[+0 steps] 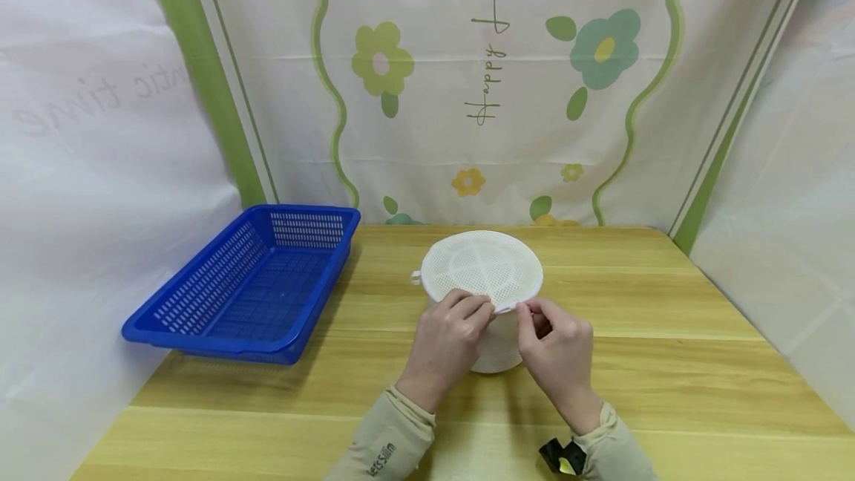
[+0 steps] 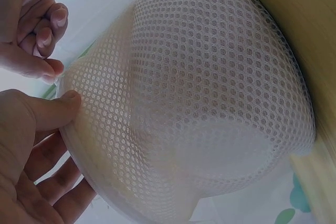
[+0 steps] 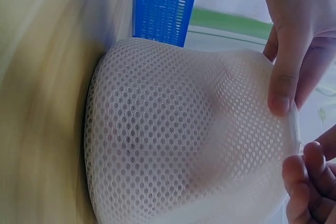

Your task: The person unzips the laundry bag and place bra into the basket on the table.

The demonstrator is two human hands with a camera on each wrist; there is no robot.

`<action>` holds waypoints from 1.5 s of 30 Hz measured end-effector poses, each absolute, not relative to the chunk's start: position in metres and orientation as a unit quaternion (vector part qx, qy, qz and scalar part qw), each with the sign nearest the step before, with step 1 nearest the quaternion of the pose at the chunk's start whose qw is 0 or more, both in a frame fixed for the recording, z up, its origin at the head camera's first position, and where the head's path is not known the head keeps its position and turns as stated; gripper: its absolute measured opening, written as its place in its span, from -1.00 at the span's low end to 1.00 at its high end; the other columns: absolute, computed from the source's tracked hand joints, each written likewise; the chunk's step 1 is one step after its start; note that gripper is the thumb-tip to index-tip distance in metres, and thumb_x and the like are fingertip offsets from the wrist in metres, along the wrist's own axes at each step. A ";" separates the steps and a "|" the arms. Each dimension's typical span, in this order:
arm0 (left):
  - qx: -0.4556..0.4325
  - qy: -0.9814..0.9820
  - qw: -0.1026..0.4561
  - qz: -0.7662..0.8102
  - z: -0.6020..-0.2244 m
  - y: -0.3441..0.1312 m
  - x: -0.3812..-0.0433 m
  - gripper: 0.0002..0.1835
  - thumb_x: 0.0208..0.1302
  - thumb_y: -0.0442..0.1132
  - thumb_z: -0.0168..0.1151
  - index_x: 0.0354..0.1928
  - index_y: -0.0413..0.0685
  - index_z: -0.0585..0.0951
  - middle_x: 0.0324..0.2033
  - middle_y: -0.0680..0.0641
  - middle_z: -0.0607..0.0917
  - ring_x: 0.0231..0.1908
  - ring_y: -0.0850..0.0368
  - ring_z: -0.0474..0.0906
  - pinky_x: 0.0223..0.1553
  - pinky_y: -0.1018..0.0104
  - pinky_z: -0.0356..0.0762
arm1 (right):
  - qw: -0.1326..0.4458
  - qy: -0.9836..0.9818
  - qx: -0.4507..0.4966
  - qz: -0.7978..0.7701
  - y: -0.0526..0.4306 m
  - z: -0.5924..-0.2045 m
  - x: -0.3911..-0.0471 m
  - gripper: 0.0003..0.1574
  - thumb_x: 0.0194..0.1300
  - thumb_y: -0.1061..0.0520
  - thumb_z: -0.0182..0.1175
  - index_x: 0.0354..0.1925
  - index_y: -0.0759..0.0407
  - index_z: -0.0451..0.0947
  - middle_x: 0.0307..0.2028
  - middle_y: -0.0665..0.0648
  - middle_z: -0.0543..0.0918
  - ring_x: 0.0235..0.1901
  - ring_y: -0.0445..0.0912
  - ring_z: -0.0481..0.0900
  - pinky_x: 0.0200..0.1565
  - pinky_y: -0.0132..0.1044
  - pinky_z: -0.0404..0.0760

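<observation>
A white mesh laundry bag, drum-shaped with a round mesh top, stands on the table in the head view. My left hand grips its near rim, the thumb pressed on the mesh side and the fingers over the top edge. Just to the right, my right hand pinches the zipper at the rim between thumb and forefinger; the fingertips hide the zipper pull. In the left wrist view the mesh side sags inward below the rim. A small white loop sticks out from the bag's left edge.
A blue plastic basket with slotted walls sits at the table's left side. The wooden table ends at a printed flower curtain behind, with white curtains on both sides. A black strap piece hangs by the right wrist.
</observation>
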State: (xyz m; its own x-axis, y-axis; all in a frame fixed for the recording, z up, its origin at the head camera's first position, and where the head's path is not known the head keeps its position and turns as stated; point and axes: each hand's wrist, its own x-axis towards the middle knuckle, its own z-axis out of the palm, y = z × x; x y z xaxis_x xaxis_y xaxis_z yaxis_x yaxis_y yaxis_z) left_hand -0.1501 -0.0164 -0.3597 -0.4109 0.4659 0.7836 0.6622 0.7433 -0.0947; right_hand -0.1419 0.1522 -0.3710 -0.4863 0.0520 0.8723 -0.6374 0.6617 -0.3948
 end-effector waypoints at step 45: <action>-0.348 -0.811 0.457 -0.109 -0.362 -0.013 -0.151 -0.85 0.13 -0.27 0.47 -0.25 -0.12 0.73 -0.22 -0.01 0.72 -0.18 0.13 0.59 -0.12 0.35 0.59 | 0.444 -0.740 0.318 0.391 0.146 -0.375 -0.144 -0.88 0.09 0.40 0.29 -0.45 0.22 0.64 -0.64 -0.09 0.52 -0.69 -0.34 0.36 -0.67 -0.53 0.37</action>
